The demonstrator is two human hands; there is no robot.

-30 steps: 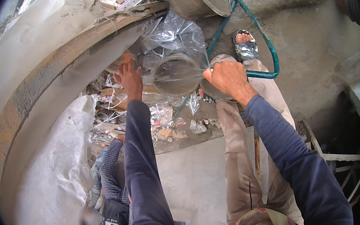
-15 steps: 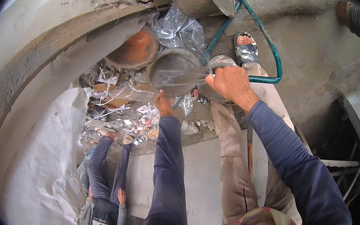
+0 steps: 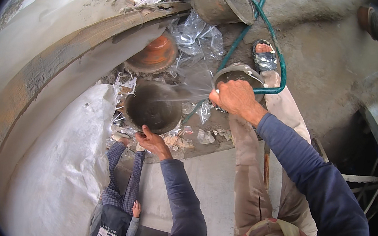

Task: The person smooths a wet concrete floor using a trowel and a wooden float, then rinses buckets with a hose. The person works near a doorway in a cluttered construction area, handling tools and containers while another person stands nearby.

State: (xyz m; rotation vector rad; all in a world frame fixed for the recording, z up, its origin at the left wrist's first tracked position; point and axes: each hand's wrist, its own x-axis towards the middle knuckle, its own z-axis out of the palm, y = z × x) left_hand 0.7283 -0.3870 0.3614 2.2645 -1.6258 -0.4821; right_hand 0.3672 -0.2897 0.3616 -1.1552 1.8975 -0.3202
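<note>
My right hand [image 3: 239,98] is closed around the end of a green hose [image 3: 269,90], and water fans out leftward from it. The spray crosses into a grey, mud-stained bucket [image 3: 152,106] whose open mouth tilts toward me. At the bucket's lower rim, my left hand [image 3: 153,143] grips with the thumb on the edge; its other fingers are partly hidden. Just behind my right hand stands another bucket [image 3: 259,78] with a pale, crusted rim, partly covered by the hand.
An orange-lined basin [image 3: 156,52] lies beyond the held bucket, beside clear plastic sheeting [image 3: 196,35]. A large grey bucket [image 3: 220,2] rests on its side at the back. White sheeting [image 3: 57,151] covers the left. Another person [image 3: 112,220] is at the lower left.
The held bucket has swung left and toward me, its mouth turned to show the dark inside. My left hand has moved left and nearer, onto its rim. The spray continues.
</note>
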